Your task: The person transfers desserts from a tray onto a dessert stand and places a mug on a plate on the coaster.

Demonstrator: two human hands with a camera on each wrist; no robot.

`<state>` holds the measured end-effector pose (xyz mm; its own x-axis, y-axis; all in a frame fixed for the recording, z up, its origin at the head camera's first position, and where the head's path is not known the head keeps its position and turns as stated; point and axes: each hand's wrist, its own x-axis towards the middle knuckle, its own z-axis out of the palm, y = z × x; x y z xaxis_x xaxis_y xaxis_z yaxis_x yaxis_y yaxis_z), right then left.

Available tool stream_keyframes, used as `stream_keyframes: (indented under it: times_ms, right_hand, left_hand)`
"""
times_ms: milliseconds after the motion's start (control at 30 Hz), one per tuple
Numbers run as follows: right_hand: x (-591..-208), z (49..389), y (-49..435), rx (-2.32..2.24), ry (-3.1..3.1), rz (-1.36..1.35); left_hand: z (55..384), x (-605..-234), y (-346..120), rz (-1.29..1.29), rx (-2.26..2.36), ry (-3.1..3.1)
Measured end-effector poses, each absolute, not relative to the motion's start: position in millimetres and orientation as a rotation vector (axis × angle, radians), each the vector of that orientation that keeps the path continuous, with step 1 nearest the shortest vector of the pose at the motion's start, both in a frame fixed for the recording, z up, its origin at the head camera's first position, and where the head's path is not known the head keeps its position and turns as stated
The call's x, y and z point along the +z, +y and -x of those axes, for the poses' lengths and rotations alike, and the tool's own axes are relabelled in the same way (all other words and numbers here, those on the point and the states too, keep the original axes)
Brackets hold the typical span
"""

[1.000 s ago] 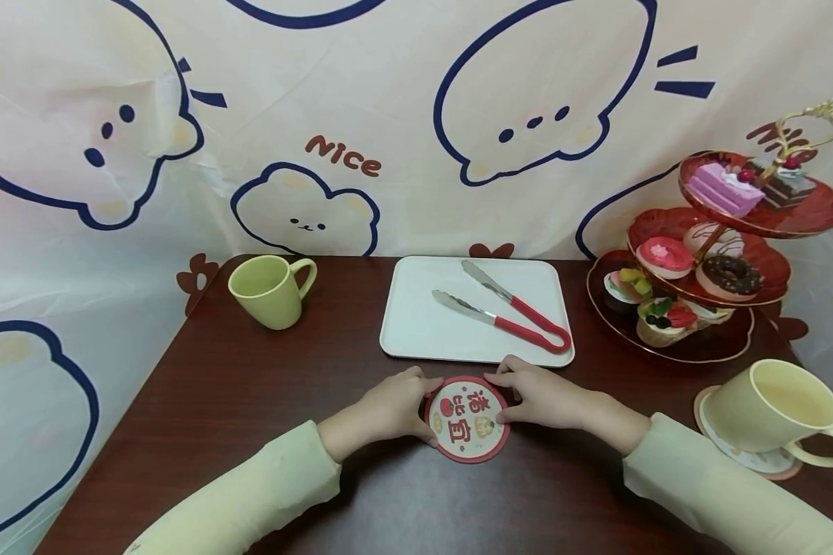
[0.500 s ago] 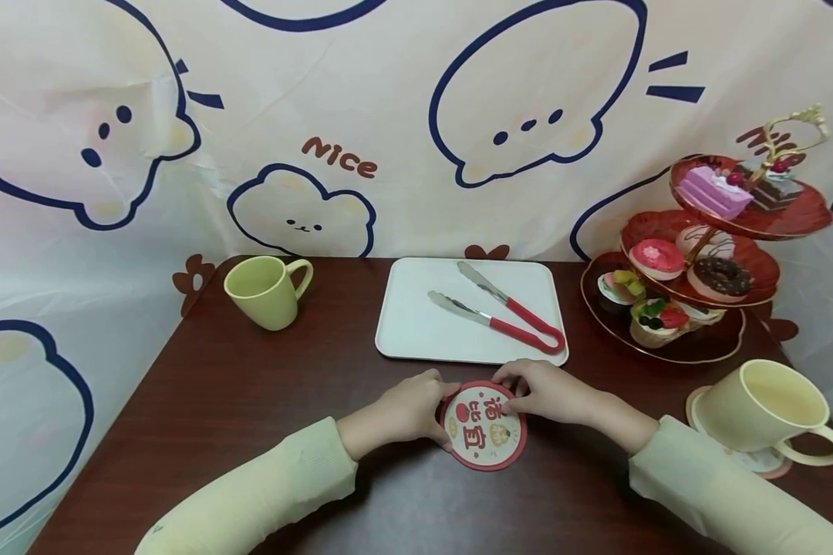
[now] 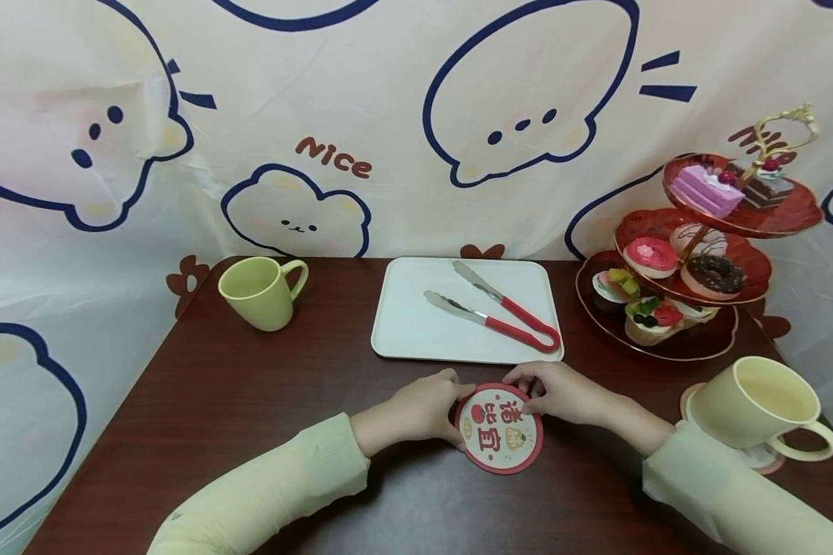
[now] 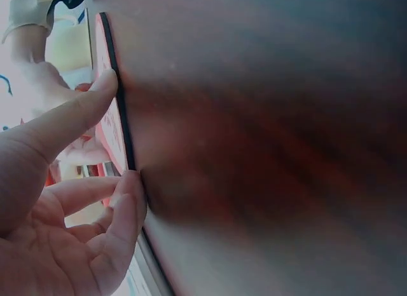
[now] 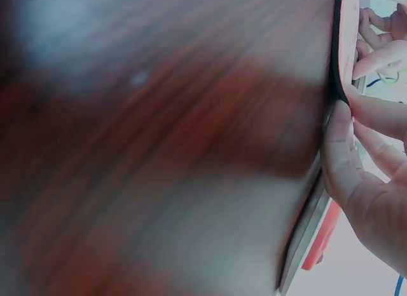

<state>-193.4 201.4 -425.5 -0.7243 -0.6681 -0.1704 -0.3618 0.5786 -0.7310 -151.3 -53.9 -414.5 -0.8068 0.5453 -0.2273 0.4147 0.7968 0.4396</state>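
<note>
A round coaster [image 3: 497, 428] with a red rim, a white face and red characters lies at the front middle of the table. My left hand [image 3: 426, 406] grips its left edge, thumb low on the rim and fingers at the upper left. In the left wrist view the thumb [image 4: 105, 83] and fingertips [image 4: 130, 181] meet the coaster's dark underside edge [image 4: 121, 118]. My right hand [image 3: 562, 391] pinches the upper right rim, its thumb over the printed face. The right wrist view has the right fingers [image 5: 340, 137] at the coaster's edge [image 5: 340, 67], which bends slightly there.
Behind the hands stands a white tray [image 3: 403, 324] with red-handled tongs [image 3: 510, 317]. A green mug [image 3: 258, 297] is at the back left. At right, a yellow mug [image 3: 750, 408] sits on another coaster [image 3: 770, 460], near a tiered stand [image 3: 725, 339] of cakes and doughnuts.
Both hands and the coaster have shifted to the right and slightly nearer. The right fingers have closed in along the upper right rim. The tray, tongs and mugs stay put.
</note>
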Motion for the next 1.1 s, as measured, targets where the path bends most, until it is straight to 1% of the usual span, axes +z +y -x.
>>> stream_keyframes:
  times_ms: [233,500,867,1100]
  right_hand:
    - [-426,191,212,-0.981,2.401,0.802]
    - [-425,188,224,-0.981,2.427,0.755]
    - [-423,186,242,-1.001,2.469,0.644]
    - [-424,184,256,-1.002,2.487,0.584]
  left_hand:
    - [154,-414,-54,-0.757,0.590,2.623]
    - [159,-415,-68,-0.824,0.777,2.596]
    - [166,-412,-102,-0.900,1.099,2.622]
    - [166,-414,-133,-0.801,1.201,2.672]
